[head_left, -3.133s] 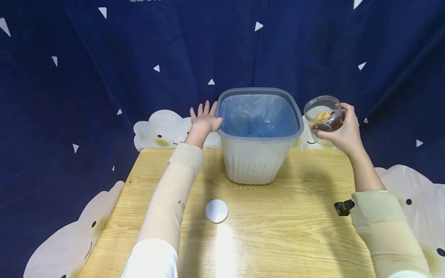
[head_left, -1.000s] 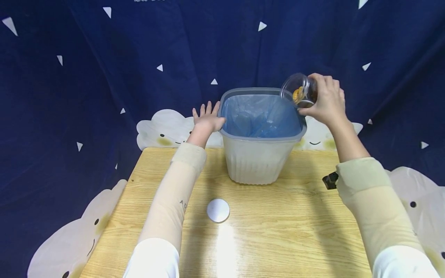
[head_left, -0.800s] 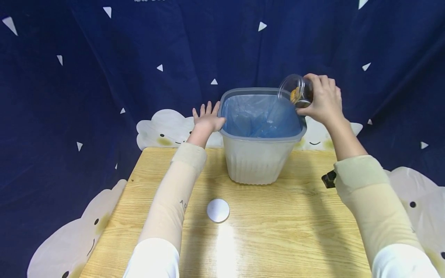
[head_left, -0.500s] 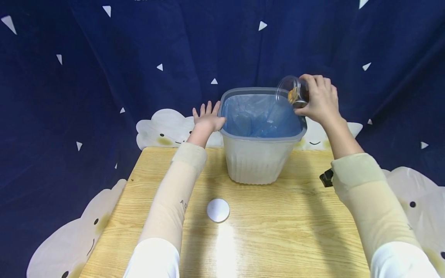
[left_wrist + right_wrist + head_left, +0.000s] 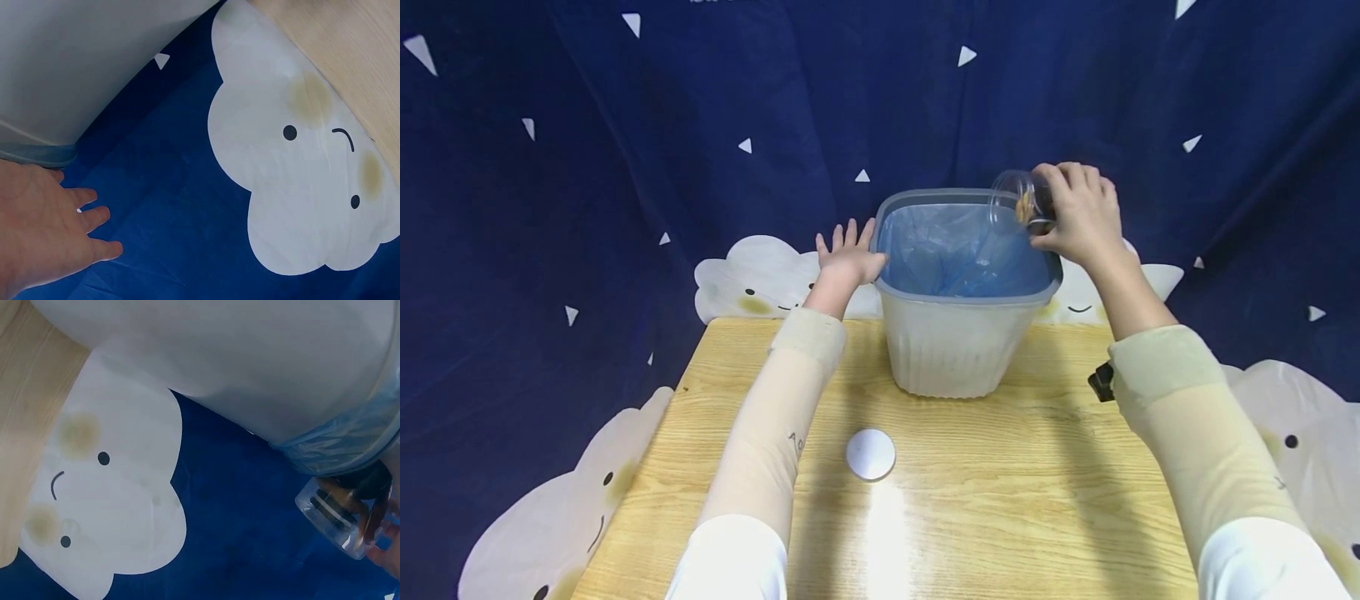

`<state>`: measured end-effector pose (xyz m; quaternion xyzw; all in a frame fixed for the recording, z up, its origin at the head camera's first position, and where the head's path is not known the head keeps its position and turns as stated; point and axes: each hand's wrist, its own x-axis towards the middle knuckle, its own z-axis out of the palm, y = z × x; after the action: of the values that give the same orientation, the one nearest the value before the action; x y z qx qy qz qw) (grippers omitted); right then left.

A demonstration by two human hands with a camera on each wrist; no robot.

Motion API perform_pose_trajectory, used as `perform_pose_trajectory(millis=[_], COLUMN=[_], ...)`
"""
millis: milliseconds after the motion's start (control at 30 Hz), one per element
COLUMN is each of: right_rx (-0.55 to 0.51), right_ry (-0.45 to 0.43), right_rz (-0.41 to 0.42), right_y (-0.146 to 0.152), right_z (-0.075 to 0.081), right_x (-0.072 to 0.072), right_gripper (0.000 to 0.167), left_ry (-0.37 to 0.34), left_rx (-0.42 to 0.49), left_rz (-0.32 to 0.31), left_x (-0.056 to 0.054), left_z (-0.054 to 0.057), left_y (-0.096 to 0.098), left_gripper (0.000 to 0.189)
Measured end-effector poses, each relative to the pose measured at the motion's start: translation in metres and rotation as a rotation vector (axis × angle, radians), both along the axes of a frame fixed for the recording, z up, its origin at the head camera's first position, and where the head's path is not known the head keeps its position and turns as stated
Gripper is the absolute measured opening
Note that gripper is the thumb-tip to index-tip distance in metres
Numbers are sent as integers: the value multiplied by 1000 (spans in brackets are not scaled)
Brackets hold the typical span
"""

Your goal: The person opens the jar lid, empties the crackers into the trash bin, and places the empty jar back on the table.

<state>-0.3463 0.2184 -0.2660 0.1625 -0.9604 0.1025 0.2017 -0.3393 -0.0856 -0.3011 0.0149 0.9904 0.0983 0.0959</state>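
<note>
A whitish ribbed trash bin (image 5: pixel 951 350) with a grey rim and a blue plastic liner (image 5: pixel 928 250) stands at the table's far edge. My right hand (image 5: pixel 1084 215) grips a clear plastic jar (image 5: pixel 1004 198) from its right side. The jar lies tipped, mouth to the left, over the bin's right rim, with an orange piece and dark pieces inside. In the right wrist view the jar (image 5: pixel 331 522) overlaps the liner's folded edge. My left hand (image 5: pixel 848 260) has its fingers spread, thumb side against the bin's left rim; the left wrist view shows those straight fingers (image 5: pixel 94 219).
A flat white round disc (image 5: pixel 871 455) lies on the wooden table (image 5: pixel 1000 500) in front of the bin. Behind hangs a dark blue curtain (image 5: pixel 700 100) with white triangles and cloud faces. A small black device (image 5: pixel 1102 382) sits at the right wrist.
The right hand has carried the jar left from beside the bin and tipped it from nearly upright to sideways over the rim, shifting slightly further left lately. The left hand keeps its place.
</note>
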Motion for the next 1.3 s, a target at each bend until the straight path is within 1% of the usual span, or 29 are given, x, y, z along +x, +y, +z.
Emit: perform_pose_trajectory(millis=[167, 367, 500, 700, 967, 1200, 1300], right_rx=[57, 117, 144, 176, 222, 276, 295], right_ry=[17, 37, 36, 69, 92, 83, 94], right_rz=[14, 32, 42, 63, 93, 83, 84], right_y=[-2, -6, -8, -9, -12, -14, -14], right_z=[0, -1, -1, -1, -2, -4, -4], right_x=[0, 0, 0, -1, 0, -2, -3], right_gripper=[85, 89, 90, 91, 90, 90, 89], left_ry=[2, 11, 15, 18, 23, 27, 29], left_rx=[-3, -2, 2, 10, 14, 15, 17], left_rz=[-3, 2, 3, 6, 7, 3, 2], left_x=[0, 1, 0, -1, -2, -1, -1], left_z=[0, 0, -1, -2, -3, -3, -2], left_y=[1, 1, 1, 3, 5, 6, 7], left_gripper=[68, 68, 68, 68, 67, 67, 67])
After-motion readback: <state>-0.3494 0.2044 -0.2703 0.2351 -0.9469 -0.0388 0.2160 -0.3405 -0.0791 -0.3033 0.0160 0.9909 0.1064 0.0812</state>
